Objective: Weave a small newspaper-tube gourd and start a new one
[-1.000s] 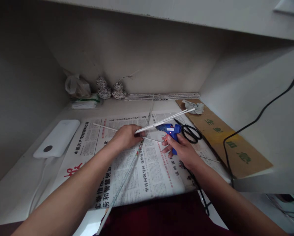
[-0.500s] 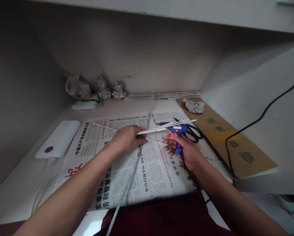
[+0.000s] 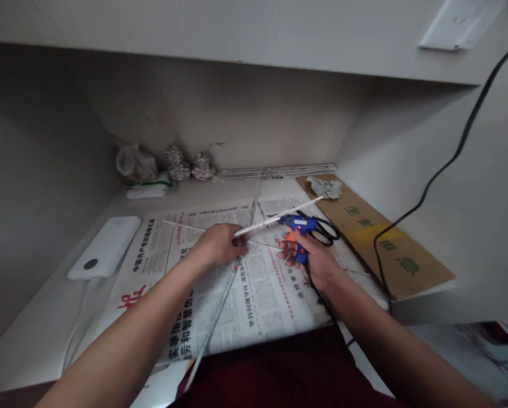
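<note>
My left hand [image 3: 222, 243] is closed on thin rolled-paper sticks [image 3: 285, 214], which cross at its fingertips. One points up to the right, one [image 3: 181, 225] out to the left, and a long one [image 3: 213, 323] slants down toward my body. My right hand [image 3: 311, 258] grips a blue hot glue gun [image 3: 300, 225] with an orange trigger and a small red light. Its nozzle points left, close to the upper right stick. Whether the tip touches the stick I cannot tell. Black-handled scissors [image 3: 328, 231] lie just behind the gun, partly hidden by it.
Newspaper [image 3: 262, 300] covers the tabletop. A white power bank [image 3: 105, 247] with a cable lies left. At the back are two woven gourd shapes [image 3: 203, 166], a plastic bag [image 3: 135, 162] and a paper-stick bundle [image 3: 274, 171]. Cardboard [image 3: 376, 238], crumpled paper [image 3: 325, 187] and a black cord [image 3: 432, 178] are on the right.
The camera view has tilted up slightly. The sticks at upper right, fanned apart before, now look like one line at a steeper angle. Both hands keep their holds.
</note>
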The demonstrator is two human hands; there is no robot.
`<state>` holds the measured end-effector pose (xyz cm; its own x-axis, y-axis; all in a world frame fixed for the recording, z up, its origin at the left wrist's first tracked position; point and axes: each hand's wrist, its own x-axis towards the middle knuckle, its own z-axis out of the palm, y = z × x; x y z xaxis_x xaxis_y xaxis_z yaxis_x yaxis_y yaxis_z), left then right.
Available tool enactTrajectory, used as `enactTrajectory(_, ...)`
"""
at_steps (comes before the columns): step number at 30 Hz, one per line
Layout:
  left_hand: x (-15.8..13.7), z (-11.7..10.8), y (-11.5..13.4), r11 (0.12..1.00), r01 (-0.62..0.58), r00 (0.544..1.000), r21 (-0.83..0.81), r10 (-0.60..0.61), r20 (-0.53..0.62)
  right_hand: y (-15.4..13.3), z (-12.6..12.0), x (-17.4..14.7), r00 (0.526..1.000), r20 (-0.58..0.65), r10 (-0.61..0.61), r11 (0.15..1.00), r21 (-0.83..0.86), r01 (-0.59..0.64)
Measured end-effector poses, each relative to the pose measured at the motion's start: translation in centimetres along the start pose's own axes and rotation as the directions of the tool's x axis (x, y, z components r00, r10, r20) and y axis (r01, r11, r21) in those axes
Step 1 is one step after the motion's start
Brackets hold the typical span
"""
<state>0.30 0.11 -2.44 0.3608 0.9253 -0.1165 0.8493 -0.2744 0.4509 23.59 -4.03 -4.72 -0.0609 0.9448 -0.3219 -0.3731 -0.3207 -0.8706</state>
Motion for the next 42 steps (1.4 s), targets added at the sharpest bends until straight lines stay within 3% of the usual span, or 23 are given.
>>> enactTrajectory(7, -0.2, 0.1, 0.4, 0.986, 0.110, 0.993, 0.123, -0.106, -0.045, 0.3, 0.2, -0.2, 1.000, 0.025, 0.000, 1.000, -0.001, 0.000)
enactTrajectory(17, -1.9, -0.9, -1.4, 0.999, 0.040, 0.999, -0.017, -0.041, -0.016, 1.0, 1.8, -0.8, 0.996, 0.087, -0.018, 1.000, -0.022, 0.020)
enactTrajectory(23, -1.7, -2.2, -2.2, 0.998, 0.008, 0.997, -0.063, -0.003, 0.083, 1.0, 1.8, -0.9, 0.995, 0.099, -0.023, 0.998, -0.048, 0.028)
enactTrajectory(27, -0.3, -2.7, -2.1, 0.997, 0.025, 0.999, -0.068, -0.028, -0.043, 0.9, 1.8, -1.2, 0.996, 0.084, -0.017, 0.997, -0.071, 0.023)
enactTrajectory(32, 1.3, -1.9, -1.6, 0.997, 0.065, 0.998, -0.037, -0.065, 0.000, 1.1, 1.7, -1.1, 0.998, 0.064, -0.004, 0.997, -0.072, 0.009)
enactTrajectory(42, 1.4, -0.7, -2.5, 0.998, 0.064, 0.997, -0.028, -0.065, -0.032, 1.6, 1.3, -0.8, 0.996, 0.089, -0.028, 0.996, -0.079, 0.035)
